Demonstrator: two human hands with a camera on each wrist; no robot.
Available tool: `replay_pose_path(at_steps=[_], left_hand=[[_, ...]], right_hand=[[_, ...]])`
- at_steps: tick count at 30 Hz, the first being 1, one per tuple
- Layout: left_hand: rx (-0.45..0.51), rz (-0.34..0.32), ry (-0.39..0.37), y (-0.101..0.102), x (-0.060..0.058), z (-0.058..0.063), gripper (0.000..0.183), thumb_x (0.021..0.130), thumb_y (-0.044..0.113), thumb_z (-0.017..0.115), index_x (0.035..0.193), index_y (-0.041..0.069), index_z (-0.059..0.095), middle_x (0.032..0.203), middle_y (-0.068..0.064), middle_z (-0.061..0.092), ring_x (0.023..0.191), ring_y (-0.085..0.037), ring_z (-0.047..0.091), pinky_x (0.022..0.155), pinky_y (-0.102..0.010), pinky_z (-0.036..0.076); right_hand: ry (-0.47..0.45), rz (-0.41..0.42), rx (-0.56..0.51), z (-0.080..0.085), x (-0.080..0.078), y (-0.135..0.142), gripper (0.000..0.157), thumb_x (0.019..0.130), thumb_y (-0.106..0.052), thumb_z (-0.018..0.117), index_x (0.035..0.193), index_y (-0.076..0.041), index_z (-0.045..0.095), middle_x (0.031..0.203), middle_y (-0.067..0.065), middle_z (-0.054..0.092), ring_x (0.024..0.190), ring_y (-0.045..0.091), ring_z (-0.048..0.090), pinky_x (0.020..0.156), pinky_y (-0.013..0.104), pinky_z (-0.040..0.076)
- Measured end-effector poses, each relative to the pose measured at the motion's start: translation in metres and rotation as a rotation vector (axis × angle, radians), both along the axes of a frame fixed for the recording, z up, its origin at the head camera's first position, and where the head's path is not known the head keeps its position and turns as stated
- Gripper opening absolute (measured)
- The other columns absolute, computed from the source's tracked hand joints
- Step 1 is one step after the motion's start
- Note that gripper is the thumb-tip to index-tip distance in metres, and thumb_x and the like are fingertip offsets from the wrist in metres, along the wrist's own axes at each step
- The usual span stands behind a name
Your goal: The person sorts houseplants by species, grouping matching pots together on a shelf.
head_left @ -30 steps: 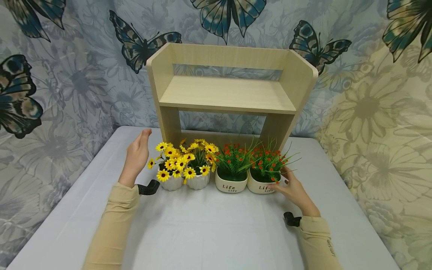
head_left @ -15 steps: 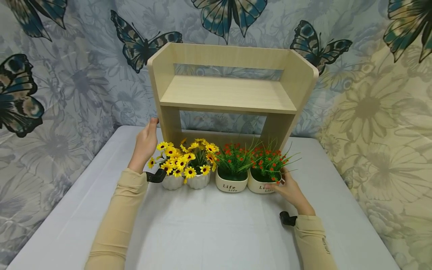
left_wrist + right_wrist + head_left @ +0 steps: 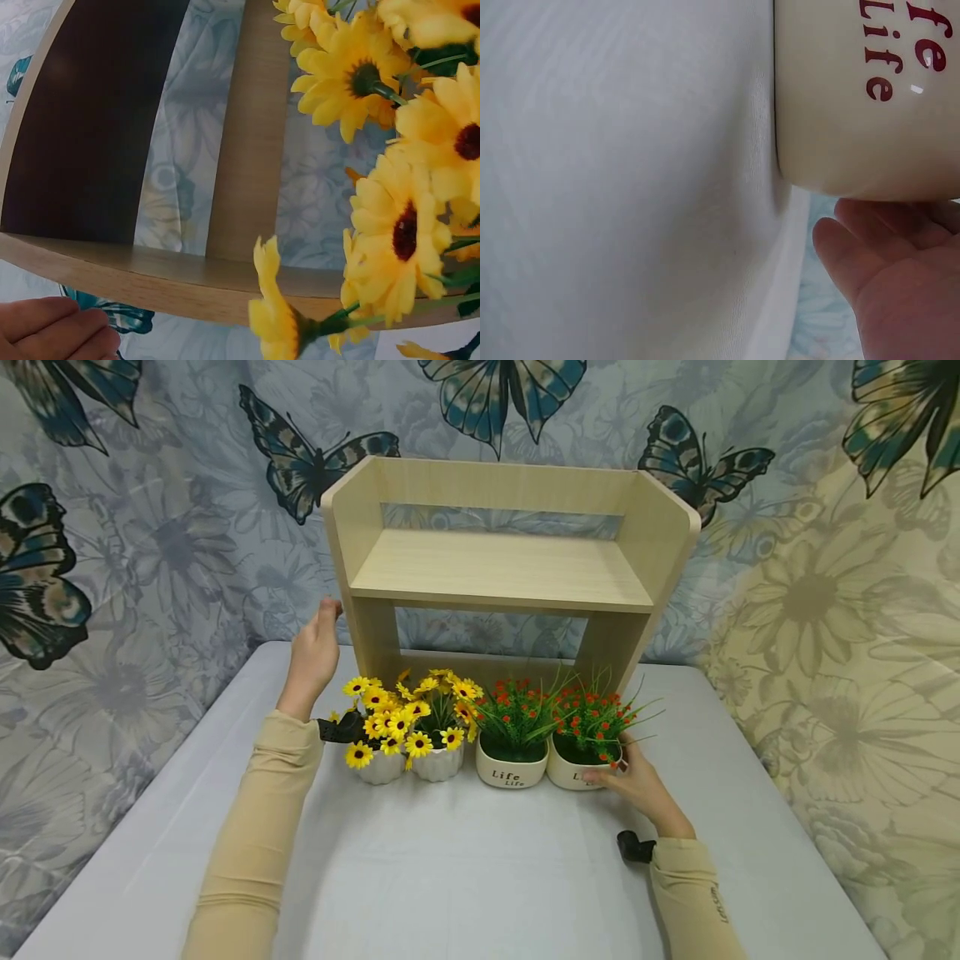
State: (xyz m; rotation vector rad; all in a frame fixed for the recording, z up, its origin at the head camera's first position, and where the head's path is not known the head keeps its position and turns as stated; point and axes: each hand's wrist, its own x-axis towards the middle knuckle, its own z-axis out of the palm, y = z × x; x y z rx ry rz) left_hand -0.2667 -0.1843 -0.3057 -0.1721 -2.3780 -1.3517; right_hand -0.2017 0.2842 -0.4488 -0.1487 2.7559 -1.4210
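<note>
My left hand (image 3: 311,656) is beside the left side panel of a pale wooden shelf (image 3: 501,567), fingers straight and pointing up; in the left wrist view its fingertips (image 3: 60,330) show close to the panel edge. My right hand (image 3: 641,781) holds the right side of the rightmost pot (image 3: 564,768), a cream pot marked "Life" with red-flowered greenery. In the right wrist view, the fingers (image 3: 877,232) lie along the side of that pot (image 3: 855,135), which stands on the table. A matching cream pot (image 3: 510,770) stands to its left.
Two white pots of yellow daisies (image 3: 381,767) complete the row at the left, in front of the shelf. The shelf stands at the back of a white-covered table (image 3: 465,868). Butterfly-printed cloth (image 3: 180,535) hangs behind and on both sides.
My left hand has moved up and forward from beside the daisies to the shelf's left side. My right hand has shifted slightly left, its thumb farther across the pot's front.
</note>
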Motion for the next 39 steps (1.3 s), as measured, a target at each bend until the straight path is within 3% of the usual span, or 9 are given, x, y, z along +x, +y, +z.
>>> replay_pose_path(at_steps=[8,19,28,35,39], left_hand=[[0.006,-0.004,-0.036,0.006,-0.007,0.007,0.078,0.095,0.060,0.013,0.143,0.002,0.032,0.142,-0.021,0.036,0.131,-0.037,0.028,0.106,-0.051,0.019],[0.018,-0.027,-0.078,0.008,-0.014,0.014,0.080,0.093,0.063,0.013,0.145,0.003,0.025,0.148,-0.016,0.024,0.134,-0.032,0.021,0.108,-0.046,0.018],[0.037,-0.049,-0.116,0.005,-0.023,0.012,0.079,0.093,0.063,0.013,0.146,0.007,0.024,0.148,-0.016,0.023,0.134,-0.032,0.022,0.107,-0.046,0.019],[0.033,-0.044,-0.122,0.007,-0.025,0.009,0.077,0.094,0.062,0.013,0.147,0.008,0.021,0.149,-0.016,0.021,0.134,-0.032,0.021,0.107,-0.046,0.020],[0.030,-0.051,-0.115,0.009,-0.026,0.010,0.075,0.094,0.061,0.011,0.147,0.009,0.021,0.148,-0.018,0.023,0.133,-0.035,0.024,0.106,-0.049,0.021]], right_hand=[[0.031,-0.024,-0.011,-0.005,-0.003,-0.003,0.103,0.075,-0.028,0.080,0.145,0.002,0.011,0.141,0.031,0.027,0.128,0.043,0.029,0.097,0.054,0.033],[0.009,-0.040,-0.009,-0.006,-0.005,-0.004,0.106,0.072,-0.030,0.082,0.145,-0.002,0.011,0.143,0.029,0.027,0.128,0.046,0.025,0.098,0.056,0.030],[0.019,-0.032,-0.085,-0.010,-0.004,-0.005,0.103,0.071,-0.024,0.083,0.145,-0.006,0.014,0.142,0.026,0.029,0.131,0.043,0.022,0.101,0.056,0.025],[0.002,-0.045,-0.077,-0.010,-0.003,-0.005,0.104,0.072,-0.027,0.082,0.147,-0.009,0.012,0.144,0.025,0.028,0.130,0.042,0.024,0.099,0.056,0.028],[-0.015,-0.069,-0.059,-0.007,-0.002,-0.005,0.105,0.072,-0.030,0.082,0.147,-0.009,0.012,0.142,0.024,0.030,0.124,0.040,0.033,0.093,0.051,0.035]])
